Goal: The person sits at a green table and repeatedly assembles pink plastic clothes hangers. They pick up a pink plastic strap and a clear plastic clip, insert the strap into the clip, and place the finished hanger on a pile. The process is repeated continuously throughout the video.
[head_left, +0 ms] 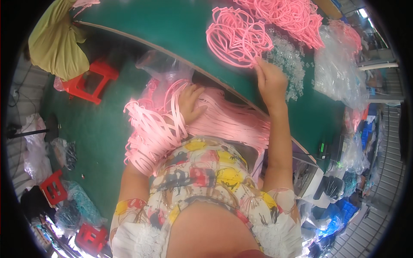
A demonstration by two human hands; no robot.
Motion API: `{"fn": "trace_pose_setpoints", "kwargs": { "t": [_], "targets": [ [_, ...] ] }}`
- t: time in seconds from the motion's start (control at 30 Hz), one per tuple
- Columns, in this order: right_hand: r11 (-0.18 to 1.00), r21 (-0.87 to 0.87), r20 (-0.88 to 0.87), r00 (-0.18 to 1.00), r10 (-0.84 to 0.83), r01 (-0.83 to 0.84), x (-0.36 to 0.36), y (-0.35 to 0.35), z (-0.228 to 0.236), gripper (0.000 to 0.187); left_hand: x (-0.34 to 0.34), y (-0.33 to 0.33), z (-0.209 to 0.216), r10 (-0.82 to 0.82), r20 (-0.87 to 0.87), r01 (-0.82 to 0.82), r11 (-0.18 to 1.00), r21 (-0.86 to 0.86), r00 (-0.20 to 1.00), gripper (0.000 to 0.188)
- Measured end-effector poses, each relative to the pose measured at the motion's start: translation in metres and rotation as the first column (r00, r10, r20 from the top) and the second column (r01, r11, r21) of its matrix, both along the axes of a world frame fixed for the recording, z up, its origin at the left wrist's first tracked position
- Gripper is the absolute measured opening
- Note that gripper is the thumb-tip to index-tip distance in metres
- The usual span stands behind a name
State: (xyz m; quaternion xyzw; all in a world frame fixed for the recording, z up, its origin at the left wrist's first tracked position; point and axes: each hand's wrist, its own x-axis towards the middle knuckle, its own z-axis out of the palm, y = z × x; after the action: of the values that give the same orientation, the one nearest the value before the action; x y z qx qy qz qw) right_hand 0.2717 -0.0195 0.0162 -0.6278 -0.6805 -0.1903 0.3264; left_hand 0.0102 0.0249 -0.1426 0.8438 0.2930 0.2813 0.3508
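Observation:
My right hand [272, 82] reaches over the green table, its fingers pinched on the near end of a loose bunch of pink looped straps [223, 41]. Many lighter pink straps [148, 129] hang in loops around my left wrist and forearm. My left hand [189, 103] rests with fingers stretched out on a thick layer of pink straps [228, 116] spread across my lap. To the right of the pinched bunch lies a scatter of small clear plastic pieces [289, 60].
A larger heap of pink straps [288, 17] and a clear plastic bag [340, 64] lie farther back on the green table [172, 26]. At the left, a person in a yellow-green top [60, 43] is near a red stool [92, 81]. Bagged goods [77, 202] stand lower left.

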Motion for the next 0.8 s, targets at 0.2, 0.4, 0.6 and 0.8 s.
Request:
{"fn": "trace_pose_setpoints", "kwargs": {
  "t": [0.2, 0.4, 0.6, 0.8],
  "targets": [
    [0.975, 0.208, 0.014, 0.997, -0.076, 0.071, 0.012, -0.001, 0.009, 0.02, 0.001, -0.001, 0.016, 0.005, 0.042, -0.007, 0.999, 0.046, 0.999, 0.064],
    [0.96, 0.282, -0.396, 0.91, 0.122, -0.006, -0.029, -0.034, 0.037, 0.015, 0.0, -0.003, 0.049, 0.116, 0.241, -0.091, 0.99, -0.112, 0.964, 0.062],
    [0.89, 0.0, -0.975, 0.197, 0.1, -0.455, -0.083, -0.084, 0.014, 0.014, -0.027, -0.019, 0.079, 0.411, 0.434, -0.229, 0.882, -0.412, 0.802, 0.045],
    [0.779, -0.235, -0.956, -0.006, -0.293, -0.582, -0.123, -0.093, -0.046, 0.016, -0.051, -0.036, 0.107, 0.131, 0.202, -0.168, 0.97, 0.175, 0.971, 0.04]
  ]
}}
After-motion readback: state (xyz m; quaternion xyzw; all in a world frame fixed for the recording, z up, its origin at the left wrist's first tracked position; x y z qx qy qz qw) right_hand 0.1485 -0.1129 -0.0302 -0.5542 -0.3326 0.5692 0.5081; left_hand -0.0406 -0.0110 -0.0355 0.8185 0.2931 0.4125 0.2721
